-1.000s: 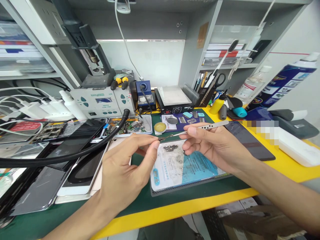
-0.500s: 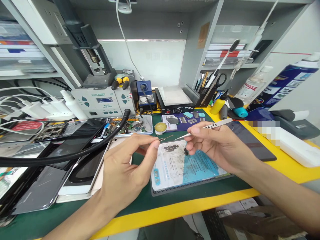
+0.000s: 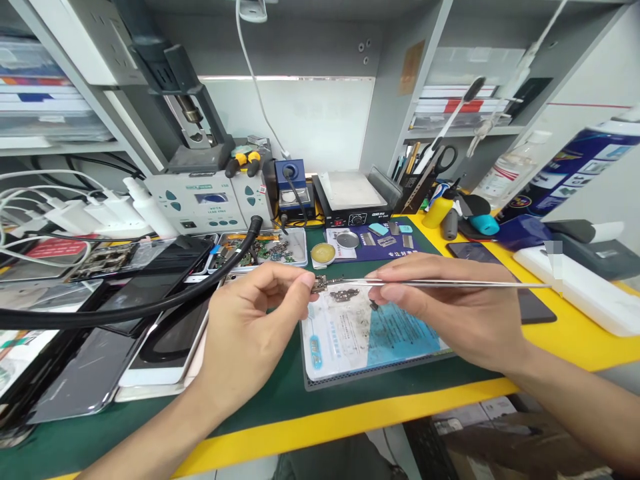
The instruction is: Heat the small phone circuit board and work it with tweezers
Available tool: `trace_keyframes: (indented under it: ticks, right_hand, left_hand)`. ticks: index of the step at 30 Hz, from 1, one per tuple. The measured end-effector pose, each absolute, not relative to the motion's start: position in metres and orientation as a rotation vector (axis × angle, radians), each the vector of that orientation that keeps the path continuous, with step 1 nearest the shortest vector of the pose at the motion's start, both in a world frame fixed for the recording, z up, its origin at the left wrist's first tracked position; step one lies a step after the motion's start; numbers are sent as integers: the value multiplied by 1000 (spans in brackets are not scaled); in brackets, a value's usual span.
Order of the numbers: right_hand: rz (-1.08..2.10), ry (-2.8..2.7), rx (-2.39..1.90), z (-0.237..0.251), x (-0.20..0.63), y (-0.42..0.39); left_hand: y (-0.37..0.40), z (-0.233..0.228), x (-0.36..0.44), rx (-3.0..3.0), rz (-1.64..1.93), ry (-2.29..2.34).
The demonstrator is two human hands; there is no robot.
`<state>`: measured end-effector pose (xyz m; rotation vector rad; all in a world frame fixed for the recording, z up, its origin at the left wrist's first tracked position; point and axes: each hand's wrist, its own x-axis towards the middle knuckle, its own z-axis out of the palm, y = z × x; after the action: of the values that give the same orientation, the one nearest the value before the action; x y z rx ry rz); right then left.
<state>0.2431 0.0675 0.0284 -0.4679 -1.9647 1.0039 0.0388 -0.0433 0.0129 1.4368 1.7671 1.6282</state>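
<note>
My left hand [image 3: 250, 327] pinches a small metal phone part [image 3: 320, 283] between thumb and forefinger, above the left edge of a white-and-blue work mat [image 3: 360, 333]. My right hand [image 3: 450, 307] holds long metal tweezers [image 3: 450, 283] level, their tips touching the small part. Another small metal part [image 3: 345, 294] and dark bits lie on the mat just below the tweezers.
Several phones and screens [image 3: 150, 333] lie at the left under a black hose [image 3: 150, 307]. A soldering station [image 3: 205, 203], a hot plate [image 3: 350, 197], a parts tray [image 3: 270, 248] and a flux tin [image 3: 323, 253] stand behind. A dark phone [image 3: 525, 300] and a spray can [image 3: 575, 167] are at the right.
My right hand has turned the tweezers from pointing up-right to level and brought their tips onto the part in my left hand. My left hand stayed nearly still.
</note>
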Motion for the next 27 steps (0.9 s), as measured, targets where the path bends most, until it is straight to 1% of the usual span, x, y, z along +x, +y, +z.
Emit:
trace_keyframes:
  ticks: [4, 19, 27]
  right_hand:
    - [911, -2026, -431, 28, 243, 68]
    - [897, -2065, -378, 26, 245, 69]
    - [797, -2094, -219, 27, 242, 71]
  left_hand:
    - [-44, 15, 39, 1407, 1637, 1734]
    - [-46, 13, 38, 1401, 1629, 1705]
    - [-46, 14, 37, 1347, 1566, 1726]
